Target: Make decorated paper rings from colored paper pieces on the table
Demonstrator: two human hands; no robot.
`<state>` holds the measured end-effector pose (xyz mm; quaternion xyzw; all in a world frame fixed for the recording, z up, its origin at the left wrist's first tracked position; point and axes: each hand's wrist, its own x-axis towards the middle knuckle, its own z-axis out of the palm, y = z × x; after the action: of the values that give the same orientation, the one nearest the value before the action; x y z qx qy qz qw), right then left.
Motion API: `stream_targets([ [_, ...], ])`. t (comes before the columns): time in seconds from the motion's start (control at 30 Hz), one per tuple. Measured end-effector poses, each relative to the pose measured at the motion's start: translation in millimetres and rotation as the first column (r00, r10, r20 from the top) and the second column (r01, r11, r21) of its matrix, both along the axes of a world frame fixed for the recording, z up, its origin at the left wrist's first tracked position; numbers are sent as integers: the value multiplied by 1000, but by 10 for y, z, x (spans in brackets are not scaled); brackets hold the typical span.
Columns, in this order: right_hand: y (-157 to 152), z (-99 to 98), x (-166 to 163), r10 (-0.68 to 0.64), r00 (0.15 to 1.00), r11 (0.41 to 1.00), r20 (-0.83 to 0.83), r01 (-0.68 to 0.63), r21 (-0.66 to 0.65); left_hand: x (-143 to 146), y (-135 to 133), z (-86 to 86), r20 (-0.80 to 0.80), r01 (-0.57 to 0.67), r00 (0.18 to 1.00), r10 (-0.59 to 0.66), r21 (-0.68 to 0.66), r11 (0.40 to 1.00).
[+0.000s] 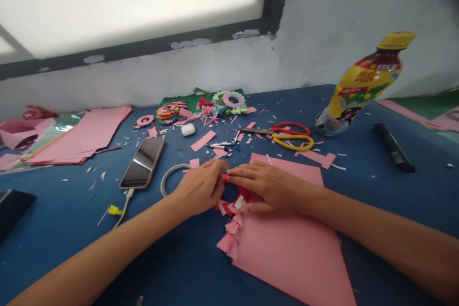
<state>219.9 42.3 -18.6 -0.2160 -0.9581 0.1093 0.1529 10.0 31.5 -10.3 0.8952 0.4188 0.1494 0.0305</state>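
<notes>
Both my hands meet over a red paper ring [233, 204] with pink folded pieces stuck to it, lying at the edge of a large pink sheet [287, 248]. My left hand [201, 186] pinches the ring's top from the left with closed fingers. My right hand [267, 184] presses on the ring from the right, its fingertips touching the left ones. A bunch of pink folded pieces [231, 236] hangs below the ring.
A phone [142, 162] on a cable and a tape roll [172, 177] lie to the left. Scissors [287, 135], a white earbud case [188, 129], finished paper wreaths [201, 105], a bottle [362, 86], a black marker [393, 147] and pink paper stacks [82, 134] sit on the blue table [172, 258].
</notes>
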Motion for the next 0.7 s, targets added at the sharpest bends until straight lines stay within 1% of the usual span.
stream_targets([
  [0.2, 28, -8, 7, 8, 1000, 999, -20, -9, -46, 12, 17, -1, 74, 22, 997, -17, -56, 998],
  [0.4, 23, -17, 5, 9, 1000, 999, -18, -9, -37, 31, 19, 8, 51, -10, 999, 16, -113, 994],
  [0.5, 23, -22, 6, 1, 1000, 999, -12, -2, -43, 33, 36, 26, 27, -87, 995, 91, -129, 988],
  [0.6, 23, -22, 8, -5, 1000, 998, 4, 6, -58, 16, 36, 81, -9, -177, 984, 178, -165, 970],
  [0.7, 23, -13, 10, -10, 1000, 996, -2, 10, -86, -12, 6, 173, -84, -211, 977, 198, -206, 956],
])
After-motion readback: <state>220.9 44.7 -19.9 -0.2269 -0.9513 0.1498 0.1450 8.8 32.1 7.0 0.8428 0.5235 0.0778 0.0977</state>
